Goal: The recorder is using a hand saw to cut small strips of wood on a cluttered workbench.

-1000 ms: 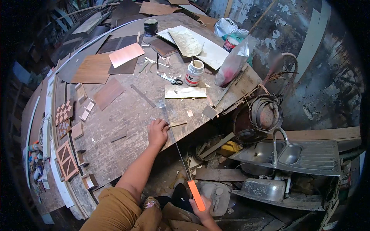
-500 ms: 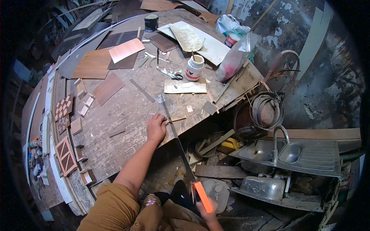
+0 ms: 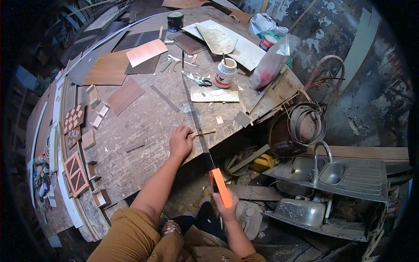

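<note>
My right hand (image 3: 228, 207) is wrapped round the orange handle of a handsaw (image 3: 221, 188), beyond the table's front edge. The long dark blade runs forward over the tabletop and crosses a thin wooden strip (image 3: 208, 131) close to that edge. My left hand (image 3: 180, 142) rests on the table just left of the blade, its thumb and fingers closed on the strip's left end. The strip's other end sticks out to the right of the blade. How deep the blade sits in the wood I cannot tell.
Scissors (image 3: 203, 81), an open white glue jar (image 3: 225, 73) and a pale yellowish strip (image 3: 214, 94) lie beyond the blade. Wood and veneer sheets (image 3: 106, 69) cover the far left. Small wooden frames (image 3: 76, 174) line the left side. Steel sinks (image 3: 301, 169) stand at the right below the table.
My right hand has pushed the saw forward, away from me, so its handle is nearer the table edge. My left hand keeps its hold on the strip. The whole view has shifted slightly.
</note>
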`<state>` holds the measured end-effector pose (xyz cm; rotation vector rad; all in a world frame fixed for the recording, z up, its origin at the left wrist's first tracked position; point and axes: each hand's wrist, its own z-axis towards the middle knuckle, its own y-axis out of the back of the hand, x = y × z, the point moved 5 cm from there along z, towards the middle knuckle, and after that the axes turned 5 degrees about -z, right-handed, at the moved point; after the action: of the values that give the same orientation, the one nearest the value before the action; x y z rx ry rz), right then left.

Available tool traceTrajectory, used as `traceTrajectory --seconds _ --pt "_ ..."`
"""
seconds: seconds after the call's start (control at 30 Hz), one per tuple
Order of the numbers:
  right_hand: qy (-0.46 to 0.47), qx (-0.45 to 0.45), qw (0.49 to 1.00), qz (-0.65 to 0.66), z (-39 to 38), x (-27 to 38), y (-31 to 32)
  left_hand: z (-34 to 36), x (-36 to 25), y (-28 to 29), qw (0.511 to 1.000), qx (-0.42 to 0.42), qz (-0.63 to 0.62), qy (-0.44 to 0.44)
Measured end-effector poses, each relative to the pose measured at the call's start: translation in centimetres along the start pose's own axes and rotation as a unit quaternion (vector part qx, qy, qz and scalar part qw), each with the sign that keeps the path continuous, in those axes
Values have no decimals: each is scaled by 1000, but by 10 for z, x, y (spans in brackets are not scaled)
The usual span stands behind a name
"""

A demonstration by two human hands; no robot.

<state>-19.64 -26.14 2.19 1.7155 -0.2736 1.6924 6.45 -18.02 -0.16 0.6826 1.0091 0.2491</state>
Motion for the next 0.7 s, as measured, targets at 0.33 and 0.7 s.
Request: traceTrajectory --seconds 0.33,0.7 --pt "4 -4 999 43 18 7 -17 0 -1 2 1000 -2 1 11" --pt "33 -12 999 -31 17 9 -22 -1 -2 1 1000 -10 4 4"
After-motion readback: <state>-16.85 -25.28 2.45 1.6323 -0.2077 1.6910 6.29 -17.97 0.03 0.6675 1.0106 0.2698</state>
